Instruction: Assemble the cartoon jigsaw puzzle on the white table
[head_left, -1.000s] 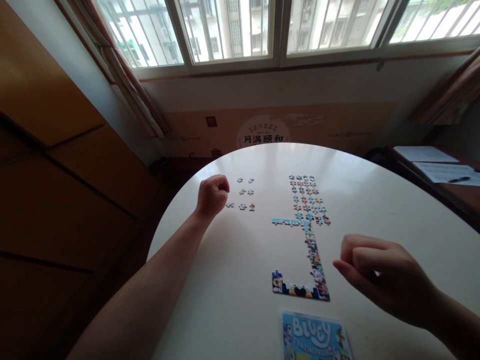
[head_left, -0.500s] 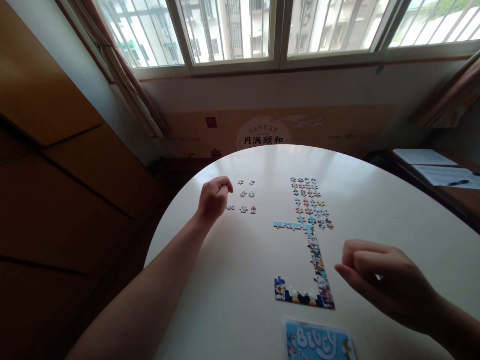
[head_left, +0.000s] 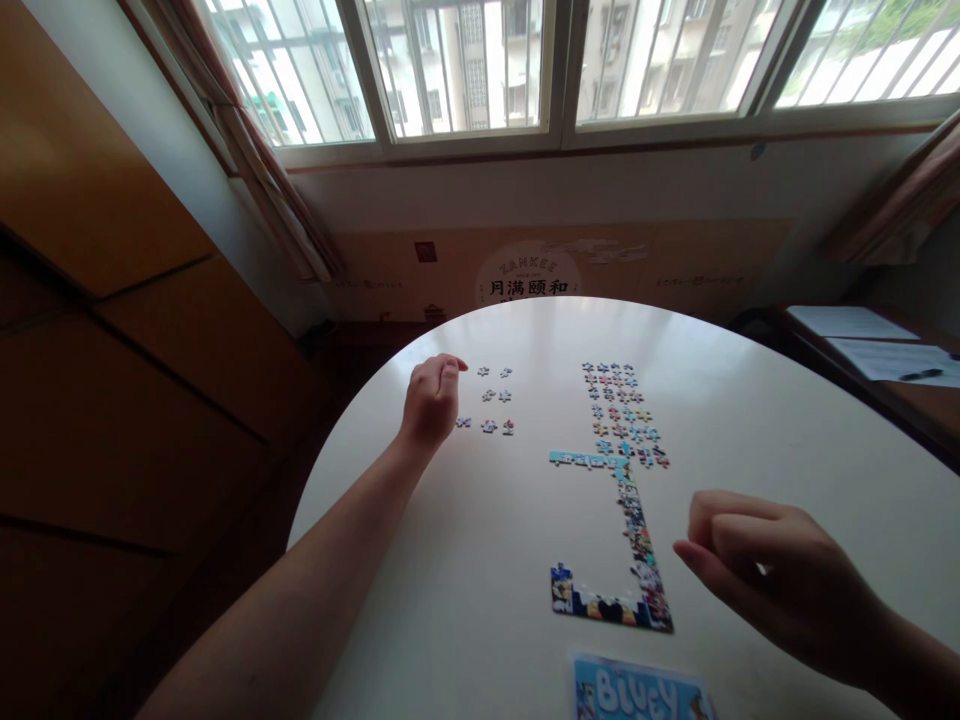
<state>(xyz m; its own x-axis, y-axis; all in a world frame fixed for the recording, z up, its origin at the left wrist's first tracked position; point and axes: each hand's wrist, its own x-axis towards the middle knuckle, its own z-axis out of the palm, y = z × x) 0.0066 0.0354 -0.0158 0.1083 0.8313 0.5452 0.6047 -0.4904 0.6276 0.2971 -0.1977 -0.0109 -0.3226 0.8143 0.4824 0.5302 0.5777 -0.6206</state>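
My left hand [head_left: 431, 402] is at the far left of the white table, its fingers closed together. Whatever it holds, if anything, is hidden from this side. Just right of it lie several loose jigsaw pieces [head_left: 505, 397] in short, spaced rows. My right hand [head_left: 776, 565] is curled at the table's right side, apart from the puzzle, with no piece visible in it. Between the hands is a partly joined jigsaw border [head_left: 637, 525], with a top strip, a full right side and a bottom strip. Above it, more loose jigsaw pieces [head_left: 615, 412] form a tight grid.
A blue "Bluey" picture card or box [head_left: 639, 690] lies at the near edge of view on the round white table [head_left: 465, 560]. At right, papers [head_left: 889, 358] and a pen [head_left: 921, 375] rest on a dark side table. Wooden cabinets [head_left: 97, 400] stand left.
My left hand has turned slightly near the loose pieces, its fingertips lifting a little. My right hand keeps its curled pose. The whole view has shifted slightly; the puzzle is unchanged.
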